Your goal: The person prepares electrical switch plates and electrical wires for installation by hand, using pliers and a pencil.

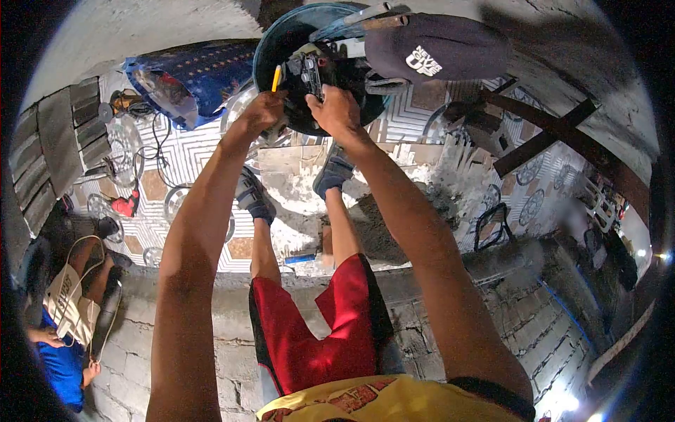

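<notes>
Right now, dark metal tool (311,74) over the mouth of the dark bucket (263,42), gripped at its near end by right hand (337,112), thumb along it. Yellow stick (276,78) just left of it, pinched in left hand (264,111), pointing up and away; exact type of either item unclear. Beyond the grip, pipe-like handles (358,19) lean over the bucket rim. Right of the grip, dark cloth (439,46) with white lettering, against the bucket. Left of the grip, blue starred sack (193,81) on patterned floor (148,186). Far right, crossed dark bars (555,130). Far left and nearer the body, another person (70,302) with a pale cord.
</notes>
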{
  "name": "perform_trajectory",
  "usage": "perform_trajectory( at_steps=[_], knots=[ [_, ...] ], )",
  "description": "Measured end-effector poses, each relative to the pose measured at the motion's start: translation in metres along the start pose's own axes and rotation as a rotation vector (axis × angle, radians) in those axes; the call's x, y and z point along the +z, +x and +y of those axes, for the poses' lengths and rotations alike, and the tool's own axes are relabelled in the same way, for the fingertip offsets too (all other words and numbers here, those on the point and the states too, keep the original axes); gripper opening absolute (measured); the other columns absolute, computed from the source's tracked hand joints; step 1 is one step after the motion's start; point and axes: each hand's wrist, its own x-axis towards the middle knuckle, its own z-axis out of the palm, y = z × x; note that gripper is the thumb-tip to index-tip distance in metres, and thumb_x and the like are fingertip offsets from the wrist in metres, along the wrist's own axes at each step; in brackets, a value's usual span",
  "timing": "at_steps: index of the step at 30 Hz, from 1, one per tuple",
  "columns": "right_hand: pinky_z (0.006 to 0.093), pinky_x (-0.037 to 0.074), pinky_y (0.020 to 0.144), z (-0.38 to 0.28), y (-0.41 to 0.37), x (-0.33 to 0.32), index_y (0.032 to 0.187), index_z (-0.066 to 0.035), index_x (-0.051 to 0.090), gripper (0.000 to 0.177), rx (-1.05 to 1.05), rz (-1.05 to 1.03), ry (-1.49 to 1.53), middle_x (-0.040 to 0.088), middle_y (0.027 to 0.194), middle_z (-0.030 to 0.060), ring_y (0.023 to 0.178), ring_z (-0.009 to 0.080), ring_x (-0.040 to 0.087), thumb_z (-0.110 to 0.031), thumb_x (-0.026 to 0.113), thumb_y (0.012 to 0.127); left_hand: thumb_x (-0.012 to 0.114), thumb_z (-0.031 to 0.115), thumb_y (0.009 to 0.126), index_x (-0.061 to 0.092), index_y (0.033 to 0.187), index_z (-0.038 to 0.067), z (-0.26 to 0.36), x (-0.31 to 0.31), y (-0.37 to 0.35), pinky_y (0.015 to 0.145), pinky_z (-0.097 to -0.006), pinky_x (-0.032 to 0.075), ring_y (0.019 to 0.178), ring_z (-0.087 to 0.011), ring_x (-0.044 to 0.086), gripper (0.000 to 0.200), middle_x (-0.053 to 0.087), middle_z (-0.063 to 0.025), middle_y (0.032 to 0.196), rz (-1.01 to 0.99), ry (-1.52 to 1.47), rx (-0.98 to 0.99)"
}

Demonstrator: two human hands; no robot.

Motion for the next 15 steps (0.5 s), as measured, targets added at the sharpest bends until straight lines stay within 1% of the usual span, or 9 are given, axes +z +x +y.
perform_trajectory(
  at_steps=[2, 3, 5, 6, 7, 10, 11, 14, 15],
  knots=[
    [0.0464, 0.051, 0.080, 0.000, 0.003, -0.003, 0.098, 0.000, 0.066, 0.045, 0.033, -0.039, -0.076, 0.066, 0.094, 0.0249, 0.092, 0.0407, 0.064, -0.041, 0.067, 0.080, 0.065, 0.026, 0.084, 0.051, 0.117, -0.004, 0.002, 0.000, 0.000, 0.058, -0.0216, 0.041, 0.063, -0.0069, 0.045, 0.047, 0.046, 0.0030, 0.071, 0.057, -0.139, -0.209],
    [0.0470, 0.050, 0.084, -0.002, 0.008, -0.008, 0.098, 0.000, 0.064, 0.046, 0.109, -0.113, -0.062, 0.065, 0.099, 0.0250, 0.097, 0.0388, 0.063, -0.042, 0.068, 0.079, 0.065, 0.025, 0.084, 0.049, 0.120, -0.004, -0.010, 0.000, -0.003, 0.059, -0.0216, 0.041, 0.066, -0.0074, 0.046, 0.049, 0.047, 0.0022, 0.075, -0.025, -0.350, -0.025],
    [0.0469, 0.050, 0.085, -0.004, 0.013, -0.014, 0.097, 0.000, 0.064, 0.046, 0.115, -0.131, -0.101, 0.065, 0.100, 0.0250, 0.099, 0.0385, 0.062, -0.042, 0.068, 0.079, 0.065, 0.024, 0.083, 0.044, 0.126, -0.007, -0.027, -0.008, 0.000, 0.065, -0.0217, 0.042, 0.072, -0.0086, 0.048, 0.057, 0.049, 0.0009, 0.082, -0.087, -0.385, 0.065],
    [0.0467, 0.049, 0.086, -0.004, 0.017, -0.013, 0.097, 0.001, 0.064, 0.047, 0.129, -0.151, -0.131, 0.065, 0.102, 0.0249, 0.101, 0.0382, 0.062, -0.042, 0.068, 0.079, 0.066, 0.023, 0.082, 0.040, 0.131, -0.008, -0.024, -0.015, 0.004, 0.070, -0.0218, 0.043, 0.075, -0.0093, 0.048, 0.063, 0.050, 0.0003, 0.087, -0.059, -0.214, -0.035],
    [0.0467, 0.049, 0.086, -0.004, 0.020, -0.012, 0.097, 0.001, 0.064, 0.047, 0.119, -0.150, -0.129, 0.065, 0.102, 0.0249, 0.101, 0.0382, 0.062, -0.042, 0.068, 0.079, 0.064, 0.022, 0.083, 0.041, 0.130, -0.008, -0.027, -0.013, 0.004, 0.071, -0.0228, 0.044, 0.076, -0.0102, 0.050, 0.060, 0.051, -0.0006, 0.087, -0.047, -0.189, 0.058],
    [0.0456, 0.050, 0.084, 0.006, 0.021, 0.002, 0.095, 0.001, 0.065, 0.045, 0.109, -0.148, -0.175, 0.065, 0.101, 0.0247, 0.099, 0.0394, 0.062, -0.040, 0.070, 0.077, 0.056, 0.014, 0.088, 0.046, 0.126, -0.005, -0.038, -0.014, 0.017, 0.074, -0.0252, 0.047, 0.080, -0.0119, 0.054, 0.044, 0.055, -0.0035, 0.089, 0.104, -0.170, -0.120],
    [0.0460, 0.051, 0.082, 0.014, 0.029, 0.015, 0.096, 0.001, 0.065, 0.043, 0.080, -0.115, -0.260, 0.065, 0.100, 0.0250, 0.098, 0.0393, 0.063, -0.037, 0.071, 0.077, 0.054, 0.011, 0.089, 0.048, 0.122, -0.003, -0.033, -0.015, 0.020, 0.073, -0.0245, 0.047, 0.080, -0.0119, 0.055, 0.036, 0.056, -0.0039, 0.089, 0.025, 0.394, 0.354],
    [0.0456, 0.051, 0.083, 0.007, 0.031, 0.016, 0.096, 0.000, 0.065, 0.041, 0.107, -0.054, -0.249, 0.065, 0.099, 0.0256, 0.098, 0.0395, 0.063, -0.035, 0.071, 0.076, 0.053, 0.008, 0.089, 0.054, 0.103, 0.001, 0.033, 0.013, 0.019, 0.072, -0.0221, 0.049, 0.078, -0.0112, 0.057, 0.016, 0.057, -0.0028, 0.084, -0.136, 1.082, -0.096],
    [0.0454, 0.051, 0.083, 0.005, 0.033, 0.016, 0.097, 0.000, 0.065, 0.040, 0.114, -0.028, -0.249, 0.065, 0.099, 0.0259, 0.098, 0.0396, 0.063, -0.034, 0.072, 0.076, 0.054, 0.009, 0.089, 0.054, 0.101, 0.001, 0.005, 0.004, 0.021, 0.071, -0.0223, 0.048, 0.077, -0.0112, 0.057, 0.015, 0.057, -0.0026, 0.083, -0.019, 0.665, -0.063]
  ],
)
